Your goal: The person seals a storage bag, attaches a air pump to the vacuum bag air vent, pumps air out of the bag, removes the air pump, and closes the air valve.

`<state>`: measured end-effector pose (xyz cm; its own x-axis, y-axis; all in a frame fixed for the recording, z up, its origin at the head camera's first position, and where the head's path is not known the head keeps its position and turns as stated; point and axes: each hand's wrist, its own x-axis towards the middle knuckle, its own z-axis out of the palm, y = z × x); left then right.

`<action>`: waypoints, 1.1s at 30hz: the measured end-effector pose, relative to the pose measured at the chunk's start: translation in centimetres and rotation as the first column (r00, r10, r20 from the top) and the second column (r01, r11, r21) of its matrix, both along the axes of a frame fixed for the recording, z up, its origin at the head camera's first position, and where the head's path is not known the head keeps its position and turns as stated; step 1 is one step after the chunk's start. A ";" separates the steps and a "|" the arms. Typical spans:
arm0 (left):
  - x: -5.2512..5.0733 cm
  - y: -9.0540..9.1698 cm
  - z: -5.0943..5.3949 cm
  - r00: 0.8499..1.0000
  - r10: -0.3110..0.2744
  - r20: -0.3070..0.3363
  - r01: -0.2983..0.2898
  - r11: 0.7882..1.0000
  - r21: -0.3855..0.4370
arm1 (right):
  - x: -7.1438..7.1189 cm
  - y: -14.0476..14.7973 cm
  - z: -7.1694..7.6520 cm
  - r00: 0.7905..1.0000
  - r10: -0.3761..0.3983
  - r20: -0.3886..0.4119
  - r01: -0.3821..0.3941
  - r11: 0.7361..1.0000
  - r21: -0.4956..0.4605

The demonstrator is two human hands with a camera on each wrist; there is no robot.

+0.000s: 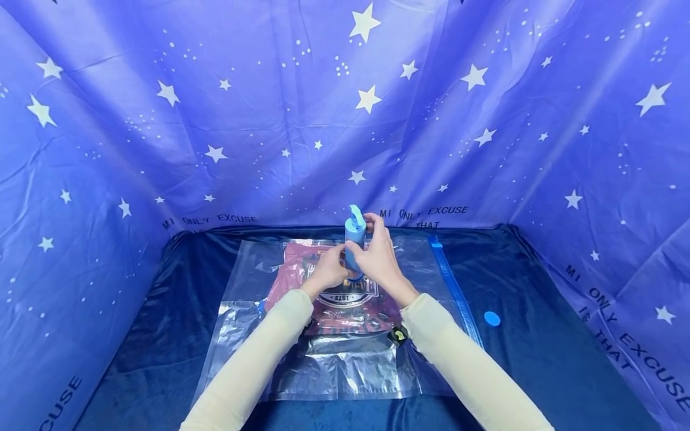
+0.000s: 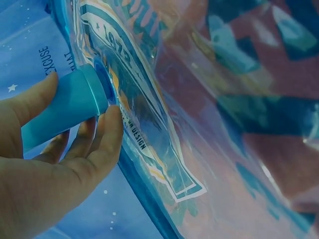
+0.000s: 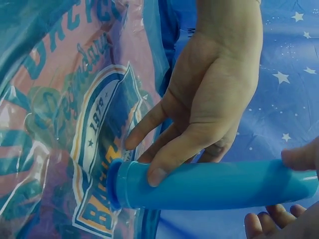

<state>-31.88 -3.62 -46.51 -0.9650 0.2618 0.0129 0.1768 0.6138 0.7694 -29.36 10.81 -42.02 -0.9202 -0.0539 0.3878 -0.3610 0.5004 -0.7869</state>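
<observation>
A blue cylindrical hand pump point(image 1: 354, 234) stands upright on a clear plastic vacuum storage bag point(image 1: 345, 374). Inside the bag lies a folded pink garment point(image 1: 286, 281) with dark lettering and a "1973" badge. Low on the pump, my left hand point(image 1: 330, 269) holds it near its base, the fingertips close to the bag. My right hand point(image 1: 380, 258) grips the pump higher up, with the thumb on the near side. In the right wrist view the pump's point(image 3: 214, 184) flared base meets the bag over the badge. The pump hides the bag's surface under its base.
A blue zip strip point(image 1: 458, 293) with a slider point(image 1: 436, 243) runs along the bag's right side. Beyond it, a round blue disc point(image 1: 492, 318) lies on the dark blue cloth point(image 1: 550, 365). Star-printed purple curtains point(image 1: 302, 108) enclose the back and sides.
</observation>
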 end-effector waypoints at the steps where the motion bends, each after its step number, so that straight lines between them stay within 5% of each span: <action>1: 0.0 0.0 0.0 1.000 0.006 -0.006 -0.006 1.000 -0.009 | -0.1 0.0 -0.1 1.000 -0.005 -0.003 0.005 1.000 0.013; 9: 0.0 0.0 -0.1 1.000 0.013 -0.010 -0.013 1.000 -0.013 | -0.6 -0.1 -0.6 0.999 -0.039 -0.026 0.041 0.994 0.097; 21: 0.1 0.0 -0.1 1.000 0.009 0.000 -0.009 1.000 0.023 | 0.2 0.5 0.1 0.999 -0.012 0.045 0.009 0.998 0.065; 28: 0.2 0.0 -0.1 1.000 0.020 -0.020 -0.020 1.000 0.002 | -0.6 0.1 -0.6 0.999 -0.022 -0.042 0.026 0.994 0.102; 33: 0.0 -0.1 -0.2 0.999 0.003 -0.032 -0.003 1.000 -0.006 | -0.5 0.0 -0.5 0.998 -0.064 -0.023 0.065 0.996 0.058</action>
<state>-31.85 -3.69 -46.67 -0.9649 0.2592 0.0417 0.1991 0.6191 0.7596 -29.86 10.85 -42.48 -0.9141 -0.0179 0.4051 -0.3427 0.5681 -0.7482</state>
